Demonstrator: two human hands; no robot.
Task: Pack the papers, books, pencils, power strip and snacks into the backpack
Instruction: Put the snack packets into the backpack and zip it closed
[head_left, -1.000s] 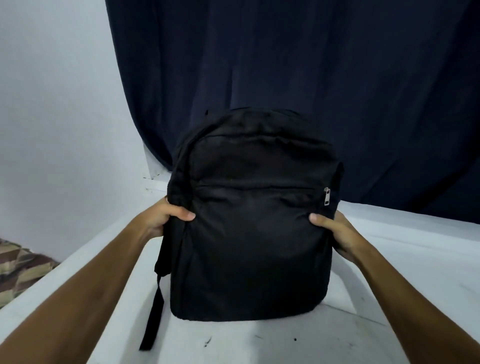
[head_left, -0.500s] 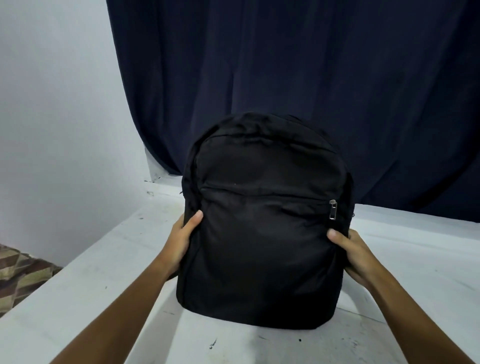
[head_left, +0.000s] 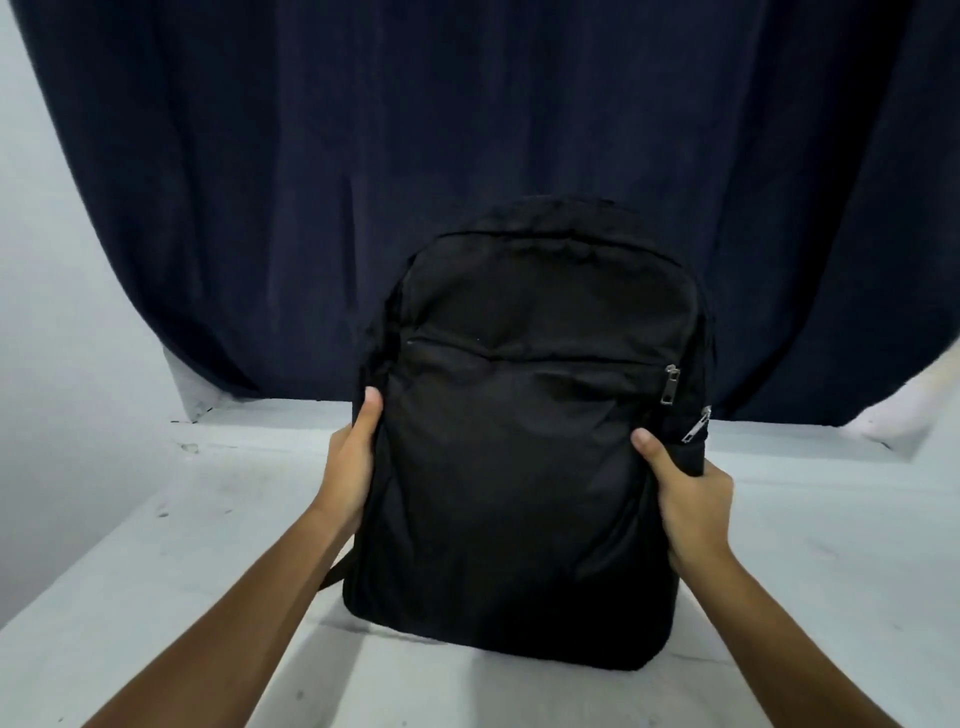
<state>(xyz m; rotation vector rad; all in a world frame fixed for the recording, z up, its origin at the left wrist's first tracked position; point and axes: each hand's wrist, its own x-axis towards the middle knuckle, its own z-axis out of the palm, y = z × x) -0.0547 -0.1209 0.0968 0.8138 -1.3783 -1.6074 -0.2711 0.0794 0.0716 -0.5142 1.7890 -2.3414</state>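
Head view, near to far. Two bare forearms cut off at the bottom edge, reaching forward over a white counter (head_left: 130, 597). Left hand (head_left: 349, 470) gripping the left side of a black backpack (head_left: 524, 441), thumb up along the front edge, fingers hidden behind the fabric. Right hand (head_left: 691, 501) gripping the right side, thumb pressed onto the front panel, fingers wrapped out of sight round the back. Backpack upright at mid-counter, base on the surface, front facing the camera. Dark strap (head_left: 332, 571) barely visible behind the left wrist, mostly hidden. Two metal zipper pulls (head_left: 669, 385) at the right edge; zip lines hard to trace on black cloth. Contents unseen. Dark blue curtain (head_left: 467, 156) behind, pale wall (head_left: 62, 312) at left.
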